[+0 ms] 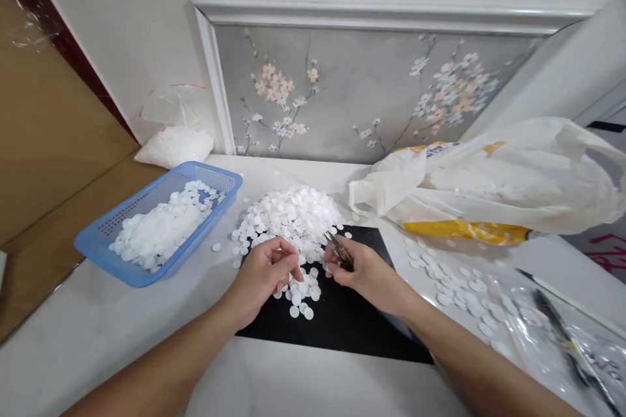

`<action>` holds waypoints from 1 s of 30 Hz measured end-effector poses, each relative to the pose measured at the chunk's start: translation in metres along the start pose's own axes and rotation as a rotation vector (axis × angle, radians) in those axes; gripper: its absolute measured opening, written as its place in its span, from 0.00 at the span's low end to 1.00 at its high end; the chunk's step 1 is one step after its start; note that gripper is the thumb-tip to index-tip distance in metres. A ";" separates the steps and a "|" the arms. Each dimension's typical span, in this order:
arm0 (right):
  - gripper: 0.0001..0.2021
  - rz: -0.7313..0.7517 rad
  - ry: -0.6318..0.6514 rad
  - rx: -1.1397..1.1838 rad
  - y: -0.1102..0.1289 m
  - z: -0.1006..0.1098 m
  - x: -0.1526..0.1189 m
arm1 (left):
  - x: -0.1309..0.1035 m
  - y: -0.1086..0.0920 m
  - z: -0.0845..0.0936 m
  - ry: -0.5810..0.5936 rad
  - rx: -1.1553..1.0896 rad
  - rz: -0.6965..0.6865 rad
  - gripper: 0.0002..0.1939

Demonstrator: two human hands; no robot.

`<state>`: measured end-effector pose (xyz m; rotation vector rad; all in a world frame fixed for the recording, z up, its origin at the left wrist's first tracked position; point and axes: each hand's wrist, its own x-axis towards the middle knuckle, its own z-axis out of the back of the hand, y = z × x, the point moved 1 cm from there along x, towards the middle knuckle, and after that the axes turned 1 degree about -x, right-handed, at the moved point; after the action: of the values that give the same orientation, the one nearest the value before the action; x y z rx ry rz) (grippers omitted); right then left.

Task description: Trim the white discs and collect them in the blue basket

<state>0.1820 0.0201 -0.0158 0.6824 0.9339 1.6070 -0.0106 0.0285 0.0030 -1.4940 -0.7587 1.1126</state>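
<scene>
My left hand (274,265) hovers over the front of a heap of small white discs (293,212). Its thumb and fingers are curled together in a pinch, and whatever may be between them is too small to make out. My right hand (359,267) is closed around small silver metal clippers (341,251), whose tip points up and left toward the heap. Under both hands lies a black mat (342,326). A smaller cluster of loose white discs (304,296) rests on it, between and just below my hands.
To the left, a blue plastic basket (161,273) holds many white discs; behind it leans a clear bag of white pieces (176,143). A white and yellow plastic bag (469,189) lies at right. Scattered discs (454,287), a dark-handled tool (562,326) and clear plastic bags (528,339) lie nearer.
</scene>
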 end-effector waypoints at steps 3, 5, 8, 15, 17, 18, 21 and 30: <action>0.06 0.023 -0.005 -0.024 0.002 -0.004 0.002 | 0.001 -0.002 0.002 0.016 -0.144 0.057 0.06; 0.07 0.061 -0.002 -0.087 0.005 -0.007 0.003 | 0.001 -0.003 0.002 0.014 -0.181 0.076 0.06; 0.04 0.144 0.019 -0.168 0.009 -0.012 0.004 | 0.002 -0.002 0.002 0.021 -0.238 0.108 0.06; 0.07 -0.005 -0.053 0.089 0.004 -0.005 0.005 | 0.003 0.001 0.000 0.012 -0.190 0.098 0.08; 0.10 -0.085 -0.019 0.347 0.004 -0.003 0.004 | 0.002 0.000 -0.001 0.022 -0.179 0.107 0.08; 0.10 -0.118 0.017 0.475 0.005 -0.003 0.003 | 0.001 0.000 -0.001 0.028 -0.179 0.116 0.09; 0.11 -0.185 0.121 0.726 0.011 -0.007 -0.001 | 0.000 0.000 -0.003 0.045 -0.184 0.145 0.09; 0.15 -0.176 0.169 0.793 0.017 -0.016 -0.005 | -0.003 0.001 -0.007 0.087 -0.252 0.176 0.11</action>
<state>0.1609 0.0100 -0.0097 0.9684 1.7372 1.1187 -0.0054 0.0232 0.0026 -1.8389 -0.7381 1.1034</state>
